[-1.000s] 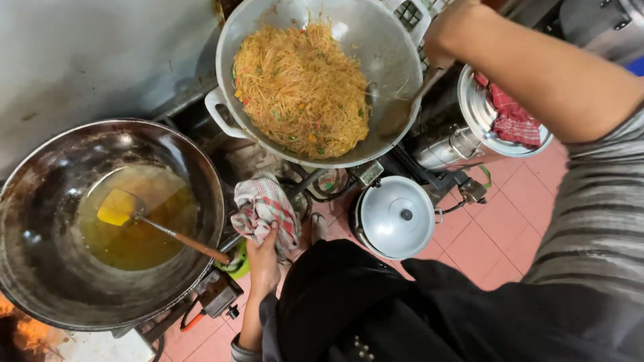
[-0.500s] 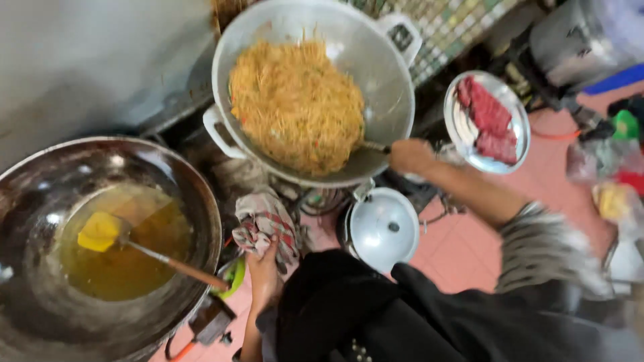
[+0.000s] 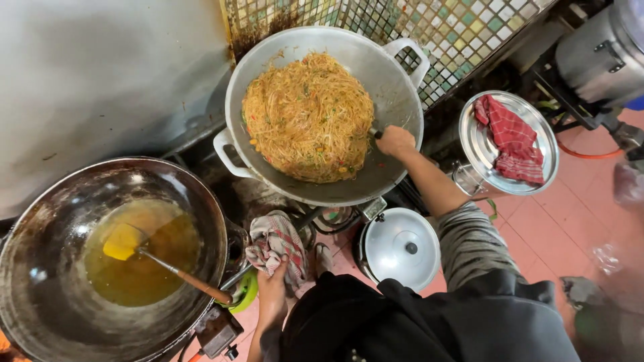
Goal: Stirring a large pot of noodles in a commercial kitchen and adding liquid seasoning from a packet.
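Note:
My right hand (image 3: 396, 141) grips the handle of a spatula whose blade is buried in orange fried noodles (image 3: 308, 117) inside a big silver wok (image 3: 396, 87). My left hand (image 3: 272, 291) holds a red-and-white checked cloth (image 3: 275, 241) at the front edge of the stove. To the left, a dark wok (image 3: 40, 221) holds yellow oil (image 3: 144, 258) and a ladle with a wooden handle (image 3: 191, 280) resting in it.
A lidded metal pot (image 3: 401, 247) sits on the pink tiled floor below the stove. A round metal tray (image 3: 486, 151) at right carries a red checked cloth (image 3: 513, 141). A tiled wall (image 3: 456, 27) and a steel sheet (image 3: 100, 67) stand behind the woks.
My right hand has come down from the wok's far rim to its right side, with the spatula now pushed into the noodles. The left hand stays on the cloth.

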